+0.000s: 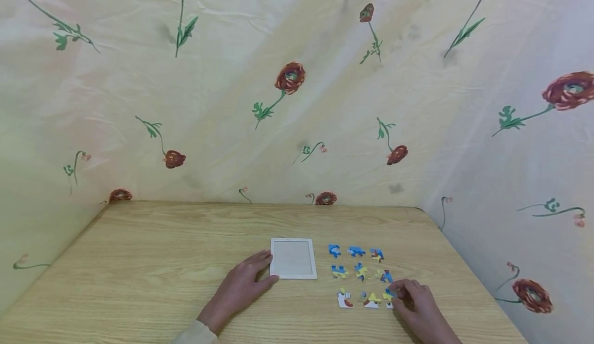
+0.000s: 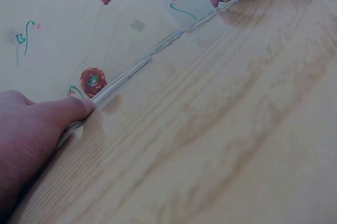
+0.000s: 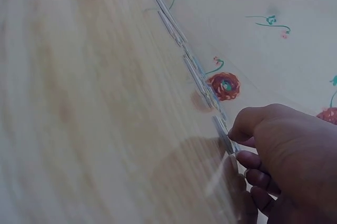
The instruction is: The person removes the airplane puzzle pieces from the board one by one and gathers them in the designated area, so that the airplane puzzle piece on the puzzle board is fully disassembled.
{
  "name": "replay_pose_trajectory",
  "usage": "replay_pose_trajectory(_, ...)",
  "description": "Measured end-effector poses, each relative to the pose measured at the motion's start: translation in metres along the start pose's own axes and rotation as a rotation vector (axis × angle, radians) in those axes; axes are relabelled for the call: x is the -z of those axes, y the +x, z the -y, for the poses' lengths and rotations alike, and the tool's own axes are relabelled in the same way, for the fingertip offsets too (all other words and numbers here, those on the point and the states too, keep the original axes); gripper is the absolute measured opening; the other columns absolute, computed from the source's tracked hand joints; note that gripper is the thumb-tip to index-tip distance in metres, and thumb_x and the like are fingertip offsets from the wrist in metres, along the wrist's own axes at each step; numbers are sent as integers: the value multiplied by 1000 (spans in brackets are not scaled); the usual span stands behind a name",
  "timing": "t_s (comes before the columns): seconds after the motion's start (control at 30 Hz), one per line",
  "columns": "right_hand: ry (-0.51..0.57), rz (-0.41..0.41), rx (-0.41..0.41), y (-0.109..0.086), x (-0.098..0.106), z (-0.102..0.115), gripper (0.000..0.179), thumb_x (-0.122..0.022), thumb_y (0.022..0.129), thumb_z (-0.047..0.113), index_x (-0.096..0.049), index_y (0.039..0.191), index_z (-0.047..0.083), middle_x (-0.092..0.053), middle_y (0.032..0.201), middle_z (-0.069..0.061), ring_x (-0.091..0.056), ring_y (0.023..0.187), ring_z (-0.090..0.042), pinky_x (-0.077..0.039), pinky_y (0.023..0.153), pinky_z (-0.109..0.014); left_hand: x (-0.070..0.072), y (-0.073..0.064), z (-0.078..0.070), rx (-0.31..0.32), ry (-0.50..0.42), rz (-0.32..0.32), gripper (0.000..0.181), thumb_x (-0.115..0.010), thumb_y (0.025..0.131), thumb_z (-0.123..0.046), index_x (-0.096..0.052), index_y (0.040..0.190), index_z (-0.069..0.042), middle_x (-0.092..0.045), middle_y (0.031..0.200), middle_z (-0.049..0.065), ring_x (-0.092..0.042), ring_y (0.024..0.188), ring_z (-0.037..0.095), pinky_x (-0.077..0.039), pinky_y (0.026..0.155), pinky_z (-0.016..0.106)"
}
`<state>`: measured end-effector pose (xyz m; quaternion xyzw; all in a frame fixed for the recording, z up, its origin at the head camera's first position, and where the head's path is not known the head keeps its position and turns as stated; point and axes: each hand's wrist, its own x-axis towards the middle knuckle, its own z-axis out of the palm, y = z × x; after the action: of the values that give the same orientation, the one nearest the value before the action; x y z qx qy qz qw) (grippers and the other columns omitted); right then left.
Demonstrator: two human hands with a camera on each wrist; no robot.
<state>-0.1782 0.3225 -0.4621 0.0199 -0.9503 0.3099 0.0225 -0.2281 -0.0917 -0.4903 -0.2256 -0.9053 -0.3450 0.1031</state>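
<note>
A white square puzzle frame (image 1: 314,259) with a bare grey-white inside lies on the wooden table. My left hand (image 1: 246,283) rests at its left side, fingers extended along that edge and thumb on the near left corner. To the right, jigsaw pieces in blue, yellow, red and white lie apart in three rows. At the near right end of these, my right hand (image 1: 417,305) pinches a blue, yellow and white puzzle piece (image 1: 388,296) between thumb and fingertips. In the right wrist view, the thumb and index finger meet at the thin edge of this piece (image 3: 223,135).
Just left of the pinched piece lies a yellow and white piece (image 1: 372,301), and a blue and red one (image 1: 386,276) is just beyond. The wooden table (image 1: 153,261) reaches back to a flower-printed cloth (image 1: 223,86), which also hangs along both sides.
</note>
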Motion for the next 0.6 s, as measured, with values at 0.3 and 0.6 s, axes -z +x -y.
replay_pose_trajectory(0.3,40,-43,45,-1,0,0,19,-69,96,-1,-66,115,0,-55,90,0,-46,82,-12,-45,69,-25,-1,1,1,5,-1,5,60,-68,99,-44,-63,139,1,-56,149,15,-50,139,35,-41,113,56)
replay_pose_trajectory(0.6,-57,-196,190,-3,-7,0,23,-73,94,3,-66,116,0,-55,92,4,-45,84,-11,-44,71,-28,-1,1,-1,23,0,-41,55,-69,99,-38,-63,139,-1,-57,147,16,-51,137,36,-42,111,58)
